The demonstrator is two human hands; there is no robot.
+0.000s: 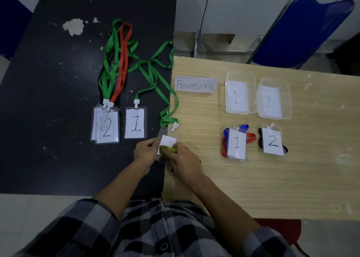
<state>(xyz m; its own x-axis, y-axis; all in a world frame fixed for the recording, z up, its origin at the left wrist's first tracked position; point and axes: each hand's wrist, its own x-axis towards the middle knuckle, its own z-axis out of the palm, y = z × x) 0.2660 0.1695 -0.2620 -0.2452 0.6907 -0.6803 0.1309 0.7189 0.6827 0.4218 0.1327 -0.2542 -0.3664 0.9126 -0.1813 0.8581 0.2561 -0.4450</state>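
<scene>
A clear badge holder with a white card [168, 141] lies across the seam between the black table [48, 81] and the wooden table [272, 178]. My left hand [146, 153] pinches its left edge. My right hand [185, 162] holds a yellow-green cloth [169, 150] pressed on the card's lower part. A green lanyard [163, 93] with a white clip [174, 126] lies loose just above the holder.
On the black table lie a badge stack marked 2 [106, 127] with green and red lanyards and a badge marked 1 [135, 122]. The wooden table holds a "Resepsionis" label [195, 86], two clear tubs marked 1 [240, 95] and 2 [274, 100], and badge piles 1 [236, 143] and 2 [272, 142]. A blue chair [300, 28] stands behind.
</scene>
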